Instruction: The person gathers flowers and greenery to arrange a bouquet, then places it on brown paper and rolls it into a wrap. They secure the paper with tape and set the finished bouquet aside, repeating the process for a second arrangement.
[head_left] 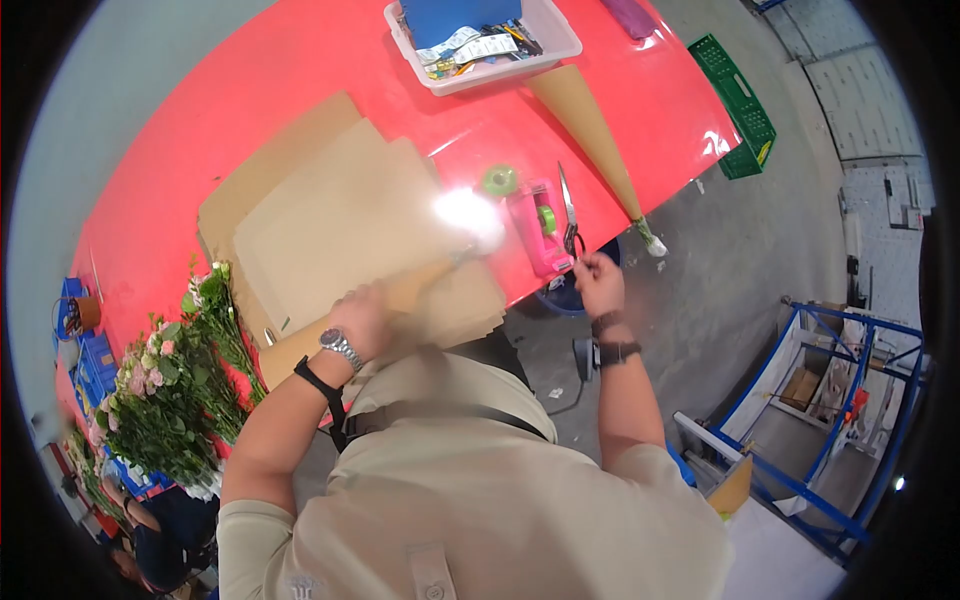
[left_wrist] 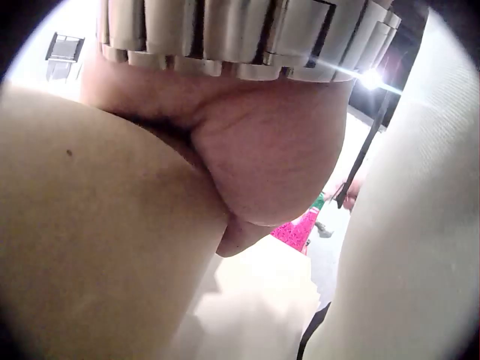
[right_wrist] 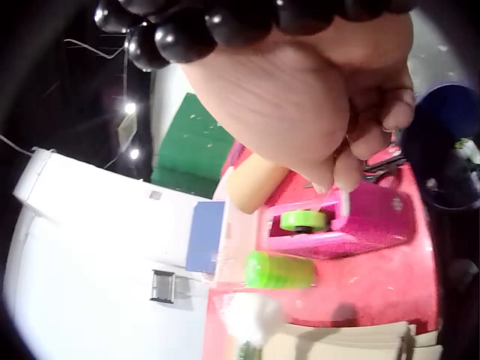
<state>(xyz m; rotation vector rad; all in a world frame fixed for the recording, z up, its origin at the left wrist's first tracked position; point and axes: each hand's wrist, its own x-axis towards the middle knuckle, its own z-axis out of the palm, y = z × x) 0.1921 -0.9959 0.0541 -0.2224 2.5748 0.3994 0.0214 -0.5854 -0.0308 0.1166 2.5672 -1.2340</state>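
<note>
My left hand [head_left: 362,322] holds a rolled kraft paper cone [head_left: 420,287] over the near edge of the paper stack. In the left wrist view the cone [left_wrist: 90,225] fills the left side, with the palm against it and the fingers mostly hidden. My right hand [head_left: 600,285] is at the near end of the pink tape dispenser [head_left: 540,228]. In the right wrist view thumb and forefinger pinch the end of the clear tape [right_wrist: 345,202] at the dispenser, which carries a green-cored roll [right_wrist: 304,220]. Black-handled scissors [head_left: 570,215] lie beside it.
Kraft sheets [head_left: 330,200] are stacked on the red table [head_left: 150,190]. A finished paper cone [head_left: 590,130] lies on the right, and green tape rolls [head_left: 500,181] by the dispenser. Flowers [head_left: 165,390] lie left; a white bin [head_left: 490,75] stands at the back. Another person [head_left: 165,540] is lower left.
</note>
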